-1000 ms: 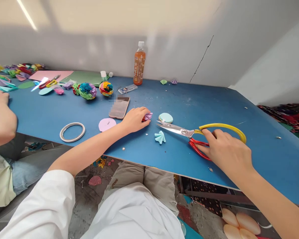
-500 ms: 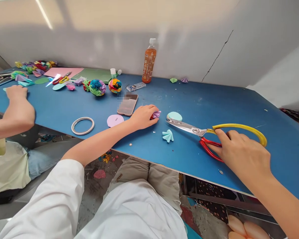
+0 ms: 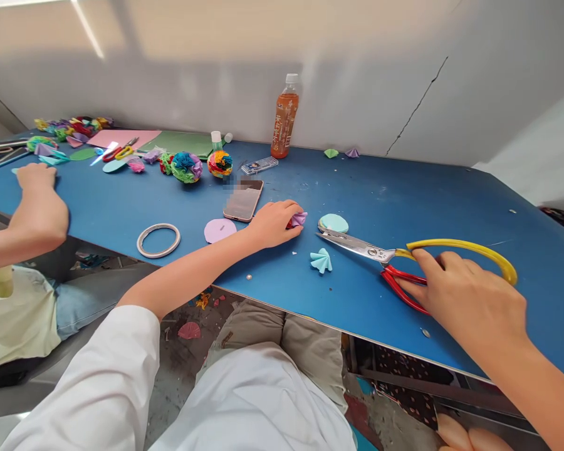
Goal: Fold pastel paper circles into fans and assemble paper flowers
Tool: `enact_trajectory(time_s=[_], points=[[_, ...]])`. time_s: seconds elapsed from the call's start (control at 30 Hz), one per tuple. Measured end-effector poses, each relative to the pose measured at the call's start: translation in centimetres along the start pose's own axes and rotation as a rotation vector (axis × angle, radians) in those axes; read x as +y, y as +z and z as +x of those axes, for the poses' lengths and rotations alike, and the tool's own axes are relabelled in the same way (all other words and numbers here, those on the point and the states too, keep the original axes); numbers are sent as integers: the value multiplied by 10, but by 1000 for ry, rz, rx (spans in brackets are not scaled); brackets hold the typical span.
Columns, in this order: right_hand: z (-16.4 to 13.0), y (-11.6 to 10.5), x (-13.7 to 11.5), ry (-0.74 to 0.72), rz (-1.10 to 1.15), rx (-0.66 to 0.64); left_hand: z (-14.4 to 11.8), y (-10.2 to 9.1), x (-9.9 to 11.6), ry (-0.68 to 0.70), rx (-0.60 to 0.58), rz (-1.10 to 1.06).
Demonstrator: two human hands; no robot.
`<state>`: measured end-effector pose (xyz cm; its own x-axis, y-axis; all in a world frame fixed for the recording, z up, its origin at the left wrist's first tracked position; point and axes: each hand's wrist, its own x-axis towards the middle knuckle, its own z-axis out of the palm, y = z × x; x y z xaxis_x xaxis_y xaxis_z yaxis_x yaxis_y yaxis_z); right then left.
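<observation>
My left hand (image 3: 276, 224) rests on the blue table, its fingers closed around a small bunch of folded paper (image 3: 299, 219); purple shows, with a bit of red under the fingers. In my right hand (image 3: 477, 297) is a pair of scissors (image 3: 371, 251) with one yellow and one red handle. Their blades are together and point left, the tips beside a small stack of paper circles (image 3: 334, 223), mint on top. Just below the blades lies a pleated mint paper piece (image 3: 321, 260). A lilac paper circle (image 3: 220, 231) is by my left forearm.
A phone (image 3: 243, 200) and a tape roll (image 3: 158, 240) lie left of my hand. Behind stand an orange drink bottle (image 3: 285, 119), a glue stick (image 3: 217, 141) and colourful paper balls (image 3: 187, 167). At far left a co-worker's arm (image 3: 40, 207) rests on the table.
The scissors have shifted slightly right and towards me with my right hand, their tips coming off the mint circle's edge. The left hand keeps its hold; the whole view has drifted a little.
</observation>
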<state>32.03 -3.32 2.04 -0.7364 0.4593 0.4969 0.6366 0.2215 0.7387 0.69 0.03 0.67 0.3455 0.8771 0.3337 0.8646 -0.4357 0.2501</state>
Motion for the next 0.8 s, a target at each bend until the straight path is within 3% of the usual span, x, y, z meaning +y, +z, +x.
enact_trajectory(time_s=[0.37,0.8], points=[[-3,2,0,35,11,46,0,2,-1,5,-2,-10],[-6,3,1,0,17,-61,-1,0,0,5,-6,-7]])
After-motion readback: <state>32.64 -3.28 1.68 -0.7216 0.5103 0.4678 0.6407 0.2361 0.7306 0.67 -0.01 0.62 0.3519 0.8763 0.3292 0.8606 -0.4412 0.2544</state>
